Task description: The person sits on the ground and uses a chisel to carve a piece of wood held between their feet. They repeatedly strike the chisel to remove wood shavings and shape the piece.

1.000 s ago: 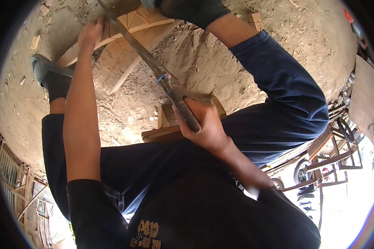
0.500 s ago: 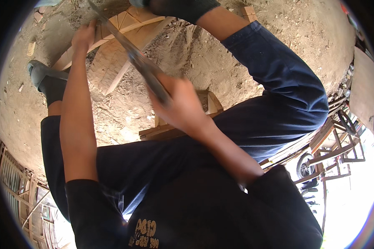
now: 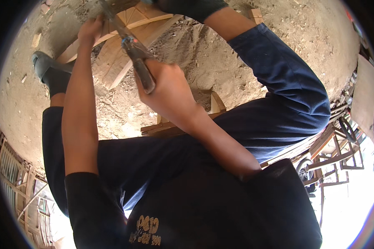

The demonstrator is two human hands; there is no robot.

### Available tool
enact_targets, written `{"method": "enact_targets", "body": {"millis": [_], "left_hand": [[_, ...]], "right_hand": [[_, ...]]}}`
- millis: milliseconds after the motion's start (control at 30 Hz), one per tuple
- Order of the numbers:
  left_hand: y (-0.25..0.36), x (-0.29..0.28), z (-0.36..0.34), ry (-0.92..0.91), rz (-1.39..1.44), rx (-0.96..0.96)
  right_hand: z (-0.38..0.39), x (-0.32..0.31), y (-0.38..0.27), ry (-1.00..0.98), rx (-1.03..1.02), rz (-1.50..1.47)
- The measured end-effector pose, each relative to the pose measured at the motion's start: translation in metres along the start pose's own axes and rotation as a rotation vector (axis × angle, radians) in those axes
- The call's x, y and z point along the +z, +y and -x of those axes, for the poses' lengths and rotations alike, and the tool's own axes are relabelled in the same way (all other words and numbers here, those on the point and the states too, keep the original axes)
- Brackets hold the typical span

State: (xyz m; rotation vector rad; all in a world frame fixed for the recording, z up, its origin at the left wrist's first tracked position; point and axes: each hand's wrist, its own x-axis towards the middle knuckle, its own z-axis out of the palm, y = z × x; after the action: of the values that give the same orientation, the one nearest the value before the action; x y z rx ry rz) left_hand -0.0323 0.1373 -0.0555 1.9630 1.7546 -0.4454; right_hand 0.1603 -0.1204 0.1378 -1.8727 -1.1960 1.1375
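Evidently, the point to check is the crossing of saw and beam. The saw (image 3: 129, 46) slants from its handle, near the middle of the view, up and to the left, its far end running out past the top edge. The beam (image 3: 135, 17) lies crosswise to it, long axis rising from the left foot (image 3: 50, 70) at the lower left toward the right foot (image 3: 191, 9) at the upper right. Pencil-like lines mark its upper face.

The right hand (image 3: 166, 85) is closed around the saw handle, with no gap visible between palm and grip. It sits below and to the right of the beam, well apart from it; the beam lies ahead and leftward of those fingers, along the line of the blade.

The left hand (image 3: 91, 31) is the nearer to the crossing, resting at the beam just left of the blade. Its fingers point away from the camera; how far they are bent, and whether they clasp or only press, cannot be told. Contact between teeth and wood is not verifiable either.

A wide board (image 3: 114, 58) slants below the beam on the near side. In this inspector's judgement, the next stroke depends on keeping blade and left fingers apart.
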Motion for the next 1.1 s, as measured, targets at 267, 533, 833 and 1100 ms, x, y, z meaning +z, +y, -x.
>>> {"method": "enact_targets", "body": {"millis": [267, 533, 833, 1100], "left_hand": [[-0.003, 0.012, 0.000, 0.156, 0.007, 0.043], [0.003, 0.007, 0.007, 0.188, 0.083, -0.009], [0.003, 0.014, 0.000, 0.144, 0.128, -0.034], [0.016, -0.001, 0.021, 0.116, 0.098, -0.015]], "right_hand": [[0.063, -0.048, -0.007, -0.061, 0.148, -0.133], [0.085, -0.047, 0.002, -0.082, 0.121, -0.059], [0.012, -0.016, -0.005, -0.111, 0.227, -0.270], [0.058, -0.037, 0.008, -0.103, 0.147, -0.063]]}}
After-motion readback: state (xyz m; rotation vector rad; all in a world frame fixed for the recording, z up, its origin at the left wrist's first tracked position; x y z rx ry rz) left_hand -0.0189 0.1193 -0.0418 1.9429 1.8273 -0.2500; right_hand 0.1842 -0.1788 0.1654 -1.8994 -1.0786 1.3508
